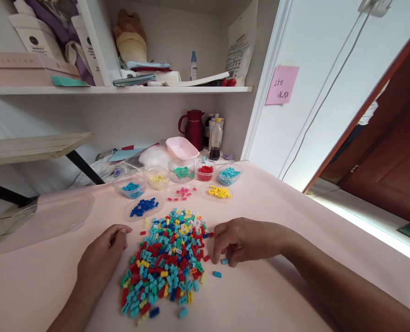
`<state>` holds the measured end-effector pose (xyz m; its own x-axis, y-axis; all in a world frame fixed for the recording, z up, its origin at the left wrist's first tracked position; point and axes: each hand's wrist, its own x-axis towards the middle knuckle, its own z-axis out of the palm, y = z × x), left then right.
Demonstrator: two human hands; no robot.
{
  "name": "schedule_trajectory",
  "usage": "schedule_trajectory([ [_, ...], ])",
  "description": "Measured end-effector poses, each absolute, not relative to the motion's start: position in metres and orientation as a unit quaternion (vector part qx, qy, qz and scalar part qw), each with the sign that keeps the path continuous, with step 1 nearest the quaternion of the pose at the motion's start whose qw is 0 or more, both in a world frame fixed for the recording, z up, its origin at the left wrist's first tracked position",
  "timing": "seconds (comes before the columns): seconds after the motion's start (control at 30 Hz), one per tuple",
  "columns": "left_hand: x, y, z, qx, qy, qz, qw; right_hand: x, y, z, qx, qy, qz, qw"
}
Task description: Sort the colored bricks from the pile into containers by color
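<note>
A large heap of small mixed-colour toy building bricks (170,258) lies on the pink tabletop between my hands. Left of the heap rests my left hand (103,251), its fingers loosely curled, with nothing visible in it. On the other side my right hand (242,240) reaches down with bent fingers, thumb and forefinger apart. Just at those fingertips is a light blue brick (224,261), lying on the table. Close by are a loose red brick (206,258) and another blue brick (217,274).
Behind the heap stand clear tubs of sorted bricks, including a red-brick tub (205,170) and a light-blue-brick tub (229,175). Lids hold yellow bricks (220,192), pink bricks and dark blue bricks (144,207). Farther back are a pink basin (182,147) and red jug (194,129).
</note>
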<state>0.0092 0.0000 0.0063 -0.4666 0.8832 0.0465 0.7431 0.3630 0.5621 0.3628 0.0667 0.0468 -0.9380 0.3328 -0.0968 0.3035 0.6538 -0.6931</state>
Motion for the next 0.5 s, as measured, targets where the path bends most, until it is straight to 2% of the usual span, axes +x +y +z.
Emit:
schedule_trajectory([
  [0.23,0.007,0.002,0.004,0.507,0.811,0.260,0.134,0.361,0.075,0.042,-0.206,-0.921,0.328,0.034],
  [0.5,0.011,0.000,0.008,0.509,0.810,0.261,0.128,0.364,0.078,0.037,-0.191,-0.909,0.368,0.046],
])
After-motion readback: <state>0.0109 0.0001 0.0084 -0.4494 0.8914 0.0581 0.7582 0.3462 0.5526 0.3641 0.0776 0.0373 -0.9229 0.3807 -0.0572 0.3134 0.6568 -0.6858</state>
